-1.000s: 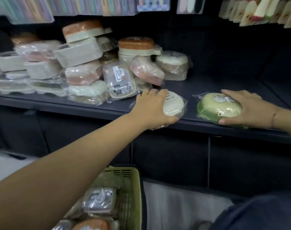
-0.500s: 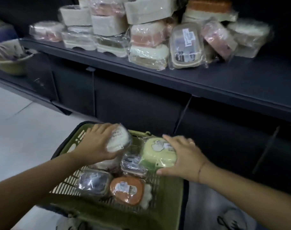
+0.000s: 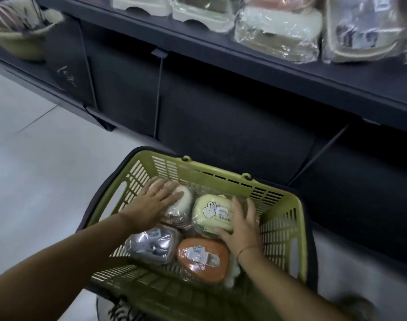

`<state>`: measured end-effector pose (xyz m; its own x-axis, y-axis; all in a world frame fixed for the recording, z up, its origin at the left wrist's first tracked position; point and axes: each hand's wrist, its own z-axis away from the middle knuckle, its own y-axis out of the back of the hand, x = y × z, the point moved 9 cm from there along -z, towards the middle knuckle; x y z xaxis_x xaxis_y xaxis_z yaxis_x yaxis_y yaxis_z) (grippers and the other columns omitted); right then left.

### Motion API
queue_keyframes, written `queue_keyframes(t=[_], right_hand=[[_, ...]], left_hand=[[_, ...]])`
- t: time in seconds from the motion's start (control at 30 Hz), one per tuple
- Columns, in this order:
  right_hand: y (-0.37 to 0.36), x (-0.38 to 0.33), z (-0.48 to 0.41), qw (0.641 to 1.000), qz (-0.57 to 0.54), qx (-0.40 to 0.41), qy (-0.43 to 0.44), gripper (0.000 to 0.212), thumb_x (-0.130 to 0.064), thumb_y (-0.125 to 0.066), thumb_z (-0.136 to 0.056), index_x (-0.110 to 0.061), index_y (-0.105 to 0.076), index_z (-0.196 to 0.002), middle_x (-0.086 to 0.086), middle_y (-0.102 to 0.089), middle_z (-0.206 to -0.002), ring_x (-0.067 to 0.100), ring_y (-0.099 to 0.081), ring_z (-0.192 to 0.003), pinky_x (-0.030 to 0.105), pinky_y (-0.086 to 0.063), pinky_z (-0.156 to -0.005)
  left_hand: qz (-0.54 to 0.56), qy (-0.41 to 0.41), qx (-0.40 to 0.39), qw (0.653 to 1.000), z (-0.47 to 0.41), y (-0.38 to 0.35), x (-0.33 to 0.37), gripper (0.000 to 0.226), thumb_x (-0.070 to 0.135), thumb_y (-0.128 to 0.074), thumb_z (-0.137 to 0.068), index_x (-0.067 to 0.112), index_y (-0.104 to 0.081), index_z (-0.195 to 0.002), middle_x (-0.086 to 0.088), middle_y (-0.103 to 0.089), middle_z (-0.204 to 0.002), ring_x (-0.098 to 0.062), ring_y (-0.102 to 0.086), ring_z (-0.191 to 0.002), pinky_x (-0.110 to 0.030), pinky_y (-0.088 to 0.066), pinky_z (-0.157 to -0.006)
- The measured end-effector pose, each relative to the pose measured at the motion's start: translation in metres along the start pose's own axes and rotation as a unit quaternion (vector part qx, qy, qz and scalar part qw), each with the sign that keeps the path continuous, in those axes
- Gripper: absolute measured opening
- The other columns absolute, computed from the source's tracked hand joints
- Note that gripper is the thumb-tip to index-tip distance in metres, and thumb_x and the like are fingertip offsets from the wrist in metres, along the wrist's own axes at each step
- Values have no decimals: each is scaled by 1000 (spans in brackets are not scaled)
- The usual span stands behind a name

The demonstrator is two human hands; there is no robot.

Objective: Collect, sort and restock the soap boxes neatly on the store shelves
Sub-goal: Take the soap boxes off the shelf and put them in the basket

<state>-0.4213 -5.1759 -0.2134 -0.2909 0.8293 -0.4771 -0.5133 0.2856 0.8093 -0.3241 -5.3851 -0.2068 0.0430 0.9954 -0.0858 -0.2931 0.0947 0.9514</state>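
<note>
A dark store shelf (image 3: 290, 72) ran across the top of the view, carrying a row of plastic-wrapped soap boxes (image 3: 276, 35) pushed close together, some stacked. Pale floor (image 3: 35, 147) lay to the left. Below the shelf, on the floor right in front of me, sat a green slatted basket (image 3: 283, 205), probably put there so both arms could reach in at once.

My left hand (image 3: 156, 205) lay flat on a white soap box (image 3: 185, 200) in the far left corner of the basket. Its fingers were straight and spread wide, pressing on the box rather than wrapping it. My right hand (image 3: 241, 228) rested against the right end of a pale green soap box (image 3: 211, 212) bearing a cartoon sticker. Its fingers were splayed wide too, and the thumb lay along the near edge, steadying the box beside the white one.

Nearer me, touching those two, lay a grey soap box (image 3: 151, 245) and an orange soap box (image 3: 202, 258), labels up. The four sat in a tight two-by-two block, which should stop them sliding. I judged this the collecting stage, with sorting and restocking not yet done.
</note>
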Motion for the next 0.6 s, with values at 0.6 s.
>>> queue_keyframes(t=[0.6], right_hand=[[-23, 9, -13, 973, -6, -102, -205, 98, -73, -40, -86, -23, 14, -152, 13, -19, -158, 39, -37, -135, 53, -40, -104]], left_hand=[[107, 151, -120, 975, 2, -22, 10, 112, 89, 18, -60, 24, 17, -152, -5, 27, -159, -29, 27, -144, -50, 10, -116]])
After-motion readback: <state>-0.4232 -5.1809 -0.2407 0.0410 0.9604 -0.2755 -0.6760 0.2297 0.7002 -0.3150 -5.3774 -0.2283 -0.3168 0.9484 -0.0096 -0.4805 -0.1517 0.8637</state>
